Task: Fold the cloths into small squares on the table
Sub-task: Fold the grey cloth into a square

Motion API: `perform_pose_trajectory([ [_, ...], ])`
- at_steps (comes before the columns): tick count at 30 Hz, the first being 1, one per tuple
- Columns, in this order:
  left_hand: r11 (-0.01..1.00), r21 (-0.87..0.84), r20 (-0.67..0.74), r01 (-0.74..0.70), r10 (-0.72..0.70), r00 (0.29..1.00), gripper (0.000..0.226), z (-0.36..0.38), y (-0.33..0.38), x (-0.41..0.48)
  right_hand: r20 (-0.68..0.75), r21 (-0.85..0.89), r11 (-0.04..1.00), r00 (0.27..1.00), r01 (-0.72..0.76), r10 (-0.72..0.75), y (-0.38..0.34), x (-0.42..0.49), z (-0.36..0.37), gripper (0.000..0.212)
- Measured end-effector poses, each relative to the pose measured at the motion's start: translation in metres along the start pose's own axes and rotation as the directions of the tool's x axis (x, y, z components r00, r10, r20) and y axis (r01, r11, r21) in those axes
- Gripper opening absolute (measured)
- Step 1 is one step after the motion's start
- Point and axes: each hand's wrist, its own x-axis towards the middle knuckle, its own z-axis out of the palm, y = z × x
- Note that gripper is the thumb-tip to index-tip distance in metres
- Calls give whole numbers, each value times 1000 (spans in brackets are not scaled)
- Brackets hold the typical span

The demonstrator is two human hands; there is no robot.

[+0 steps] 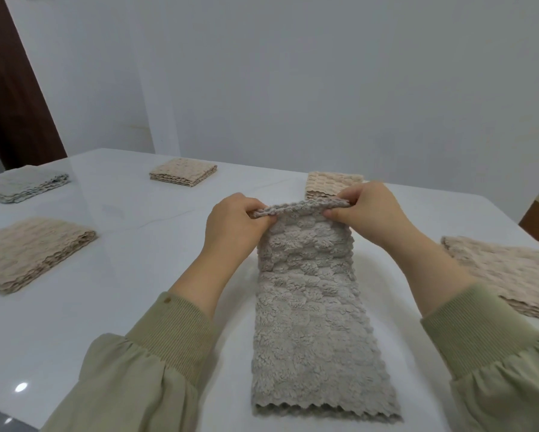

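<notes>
Grey cloth (305,307) lies at table (121,275) centre as a long strip running near to far, already narrowed, near end flat. Left hand (233,226) and right hand (371,210) each pinch a far corner and hold that edge raised — judged ready to carry it nearward and halve the strip. Folded beige squares (184,174) sit far left and behind the hands; a grey stack (24,187) far left — finished work, kept apart.
</notes>
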Motion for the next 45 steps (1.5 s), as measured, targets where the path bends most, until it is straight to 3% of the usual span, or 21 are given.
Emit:
perform_pose_trajectory([
  [2, 994, 105, 22, 32, -35, 999, 12, 0, -2, 1, -10, -129, 990, 999, -55, 54, 4, 1, 2, 33],
  [4, 992, 92, 76, 81, -88, 993, 14, 3, -4, 0, 19, -127, 984, 992, -121, 125, 8, 2, 4, 28],
  [7, 939, -227, 166, 257, -223, 961, 14, 7, -5, -1, 96, 176, 960, 974, -219, 204, 9, 0, 11, 13],
  [9, 863, -424, 132, 276, -242, 961, 20, 10, -5, -1, -5, 366, 920, 988, -139, 152, 9, -1, 18, 14],
  [11, 847, -498, 55, 188, -186, 981, 24, 12, -4, 1, -191, 386, 922, 980, 31, 48, 8, 2, 22, 20],
  [13, 786, -597, 66, 161, -152, 986, 23, 13, -4, 0, -245, 438, 892, 969, 113, -2, 6, 0, 26, 22],
  [17, 590, -692, 242, 417, -354, 903, 14, 23, -10, -6, -192, 469, 882, 970, -44, 151, 27, -9, 47, 18],
  [19, 561, -663, 275, 496, -434, 858, 14, 27, -16, -7, -184, 444, 888, 958, -120, 222, 38, -14, 55, 17],
  [24, 586, -605, 365, 539, -397, 842, 8, 27, -11, -18, -246, 428, 897, 941, -112, 235, 45, -20, 53, 19],
  [29, 745, -438, 388, 503, -347, 854, 11, 22, -2, -32, -220, 481, 864, 934, -148, 282, 54, -31, 46, 25],
  [45, 939, -144, 372, 313, -242, 896, 15, 25, -17, -33, -208, 173, 974, 961, -148, 184, 63, -45, 44, 15],
])
